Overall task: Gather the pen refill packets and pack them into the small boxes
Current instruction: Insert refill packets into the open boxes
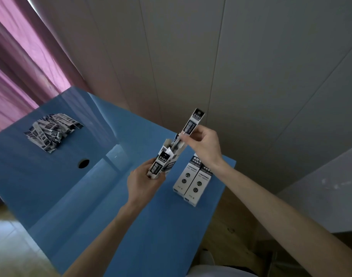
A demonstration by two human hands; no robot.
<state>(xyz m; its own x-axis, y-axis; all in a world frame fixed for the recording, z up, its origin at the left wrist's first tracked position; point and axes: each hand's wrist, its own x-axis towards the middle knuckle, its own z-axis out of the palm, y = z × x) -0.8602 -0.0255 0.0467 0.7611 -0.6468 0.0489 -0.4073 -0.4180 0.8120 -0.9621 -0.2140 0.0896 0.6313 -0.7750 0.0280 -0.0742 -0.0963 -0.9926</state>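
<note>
My left hand grips a small white and dark box by its lower end, held up above the blue table with its top flaps open. My right hand pinches a long narrow refill packet whose lower end sits in the box's open mouth while its upper end sticks up and to the right. Two more small boxes lie side by side on the table, under my right wrist. A heap of several refill packets lies at the table's far left.
A round cable hole is cut in the table between the heap and my hands. Purple curtains hang at the left and a panelled wall stands behind the table. A grey surface sits at the right.
</note>
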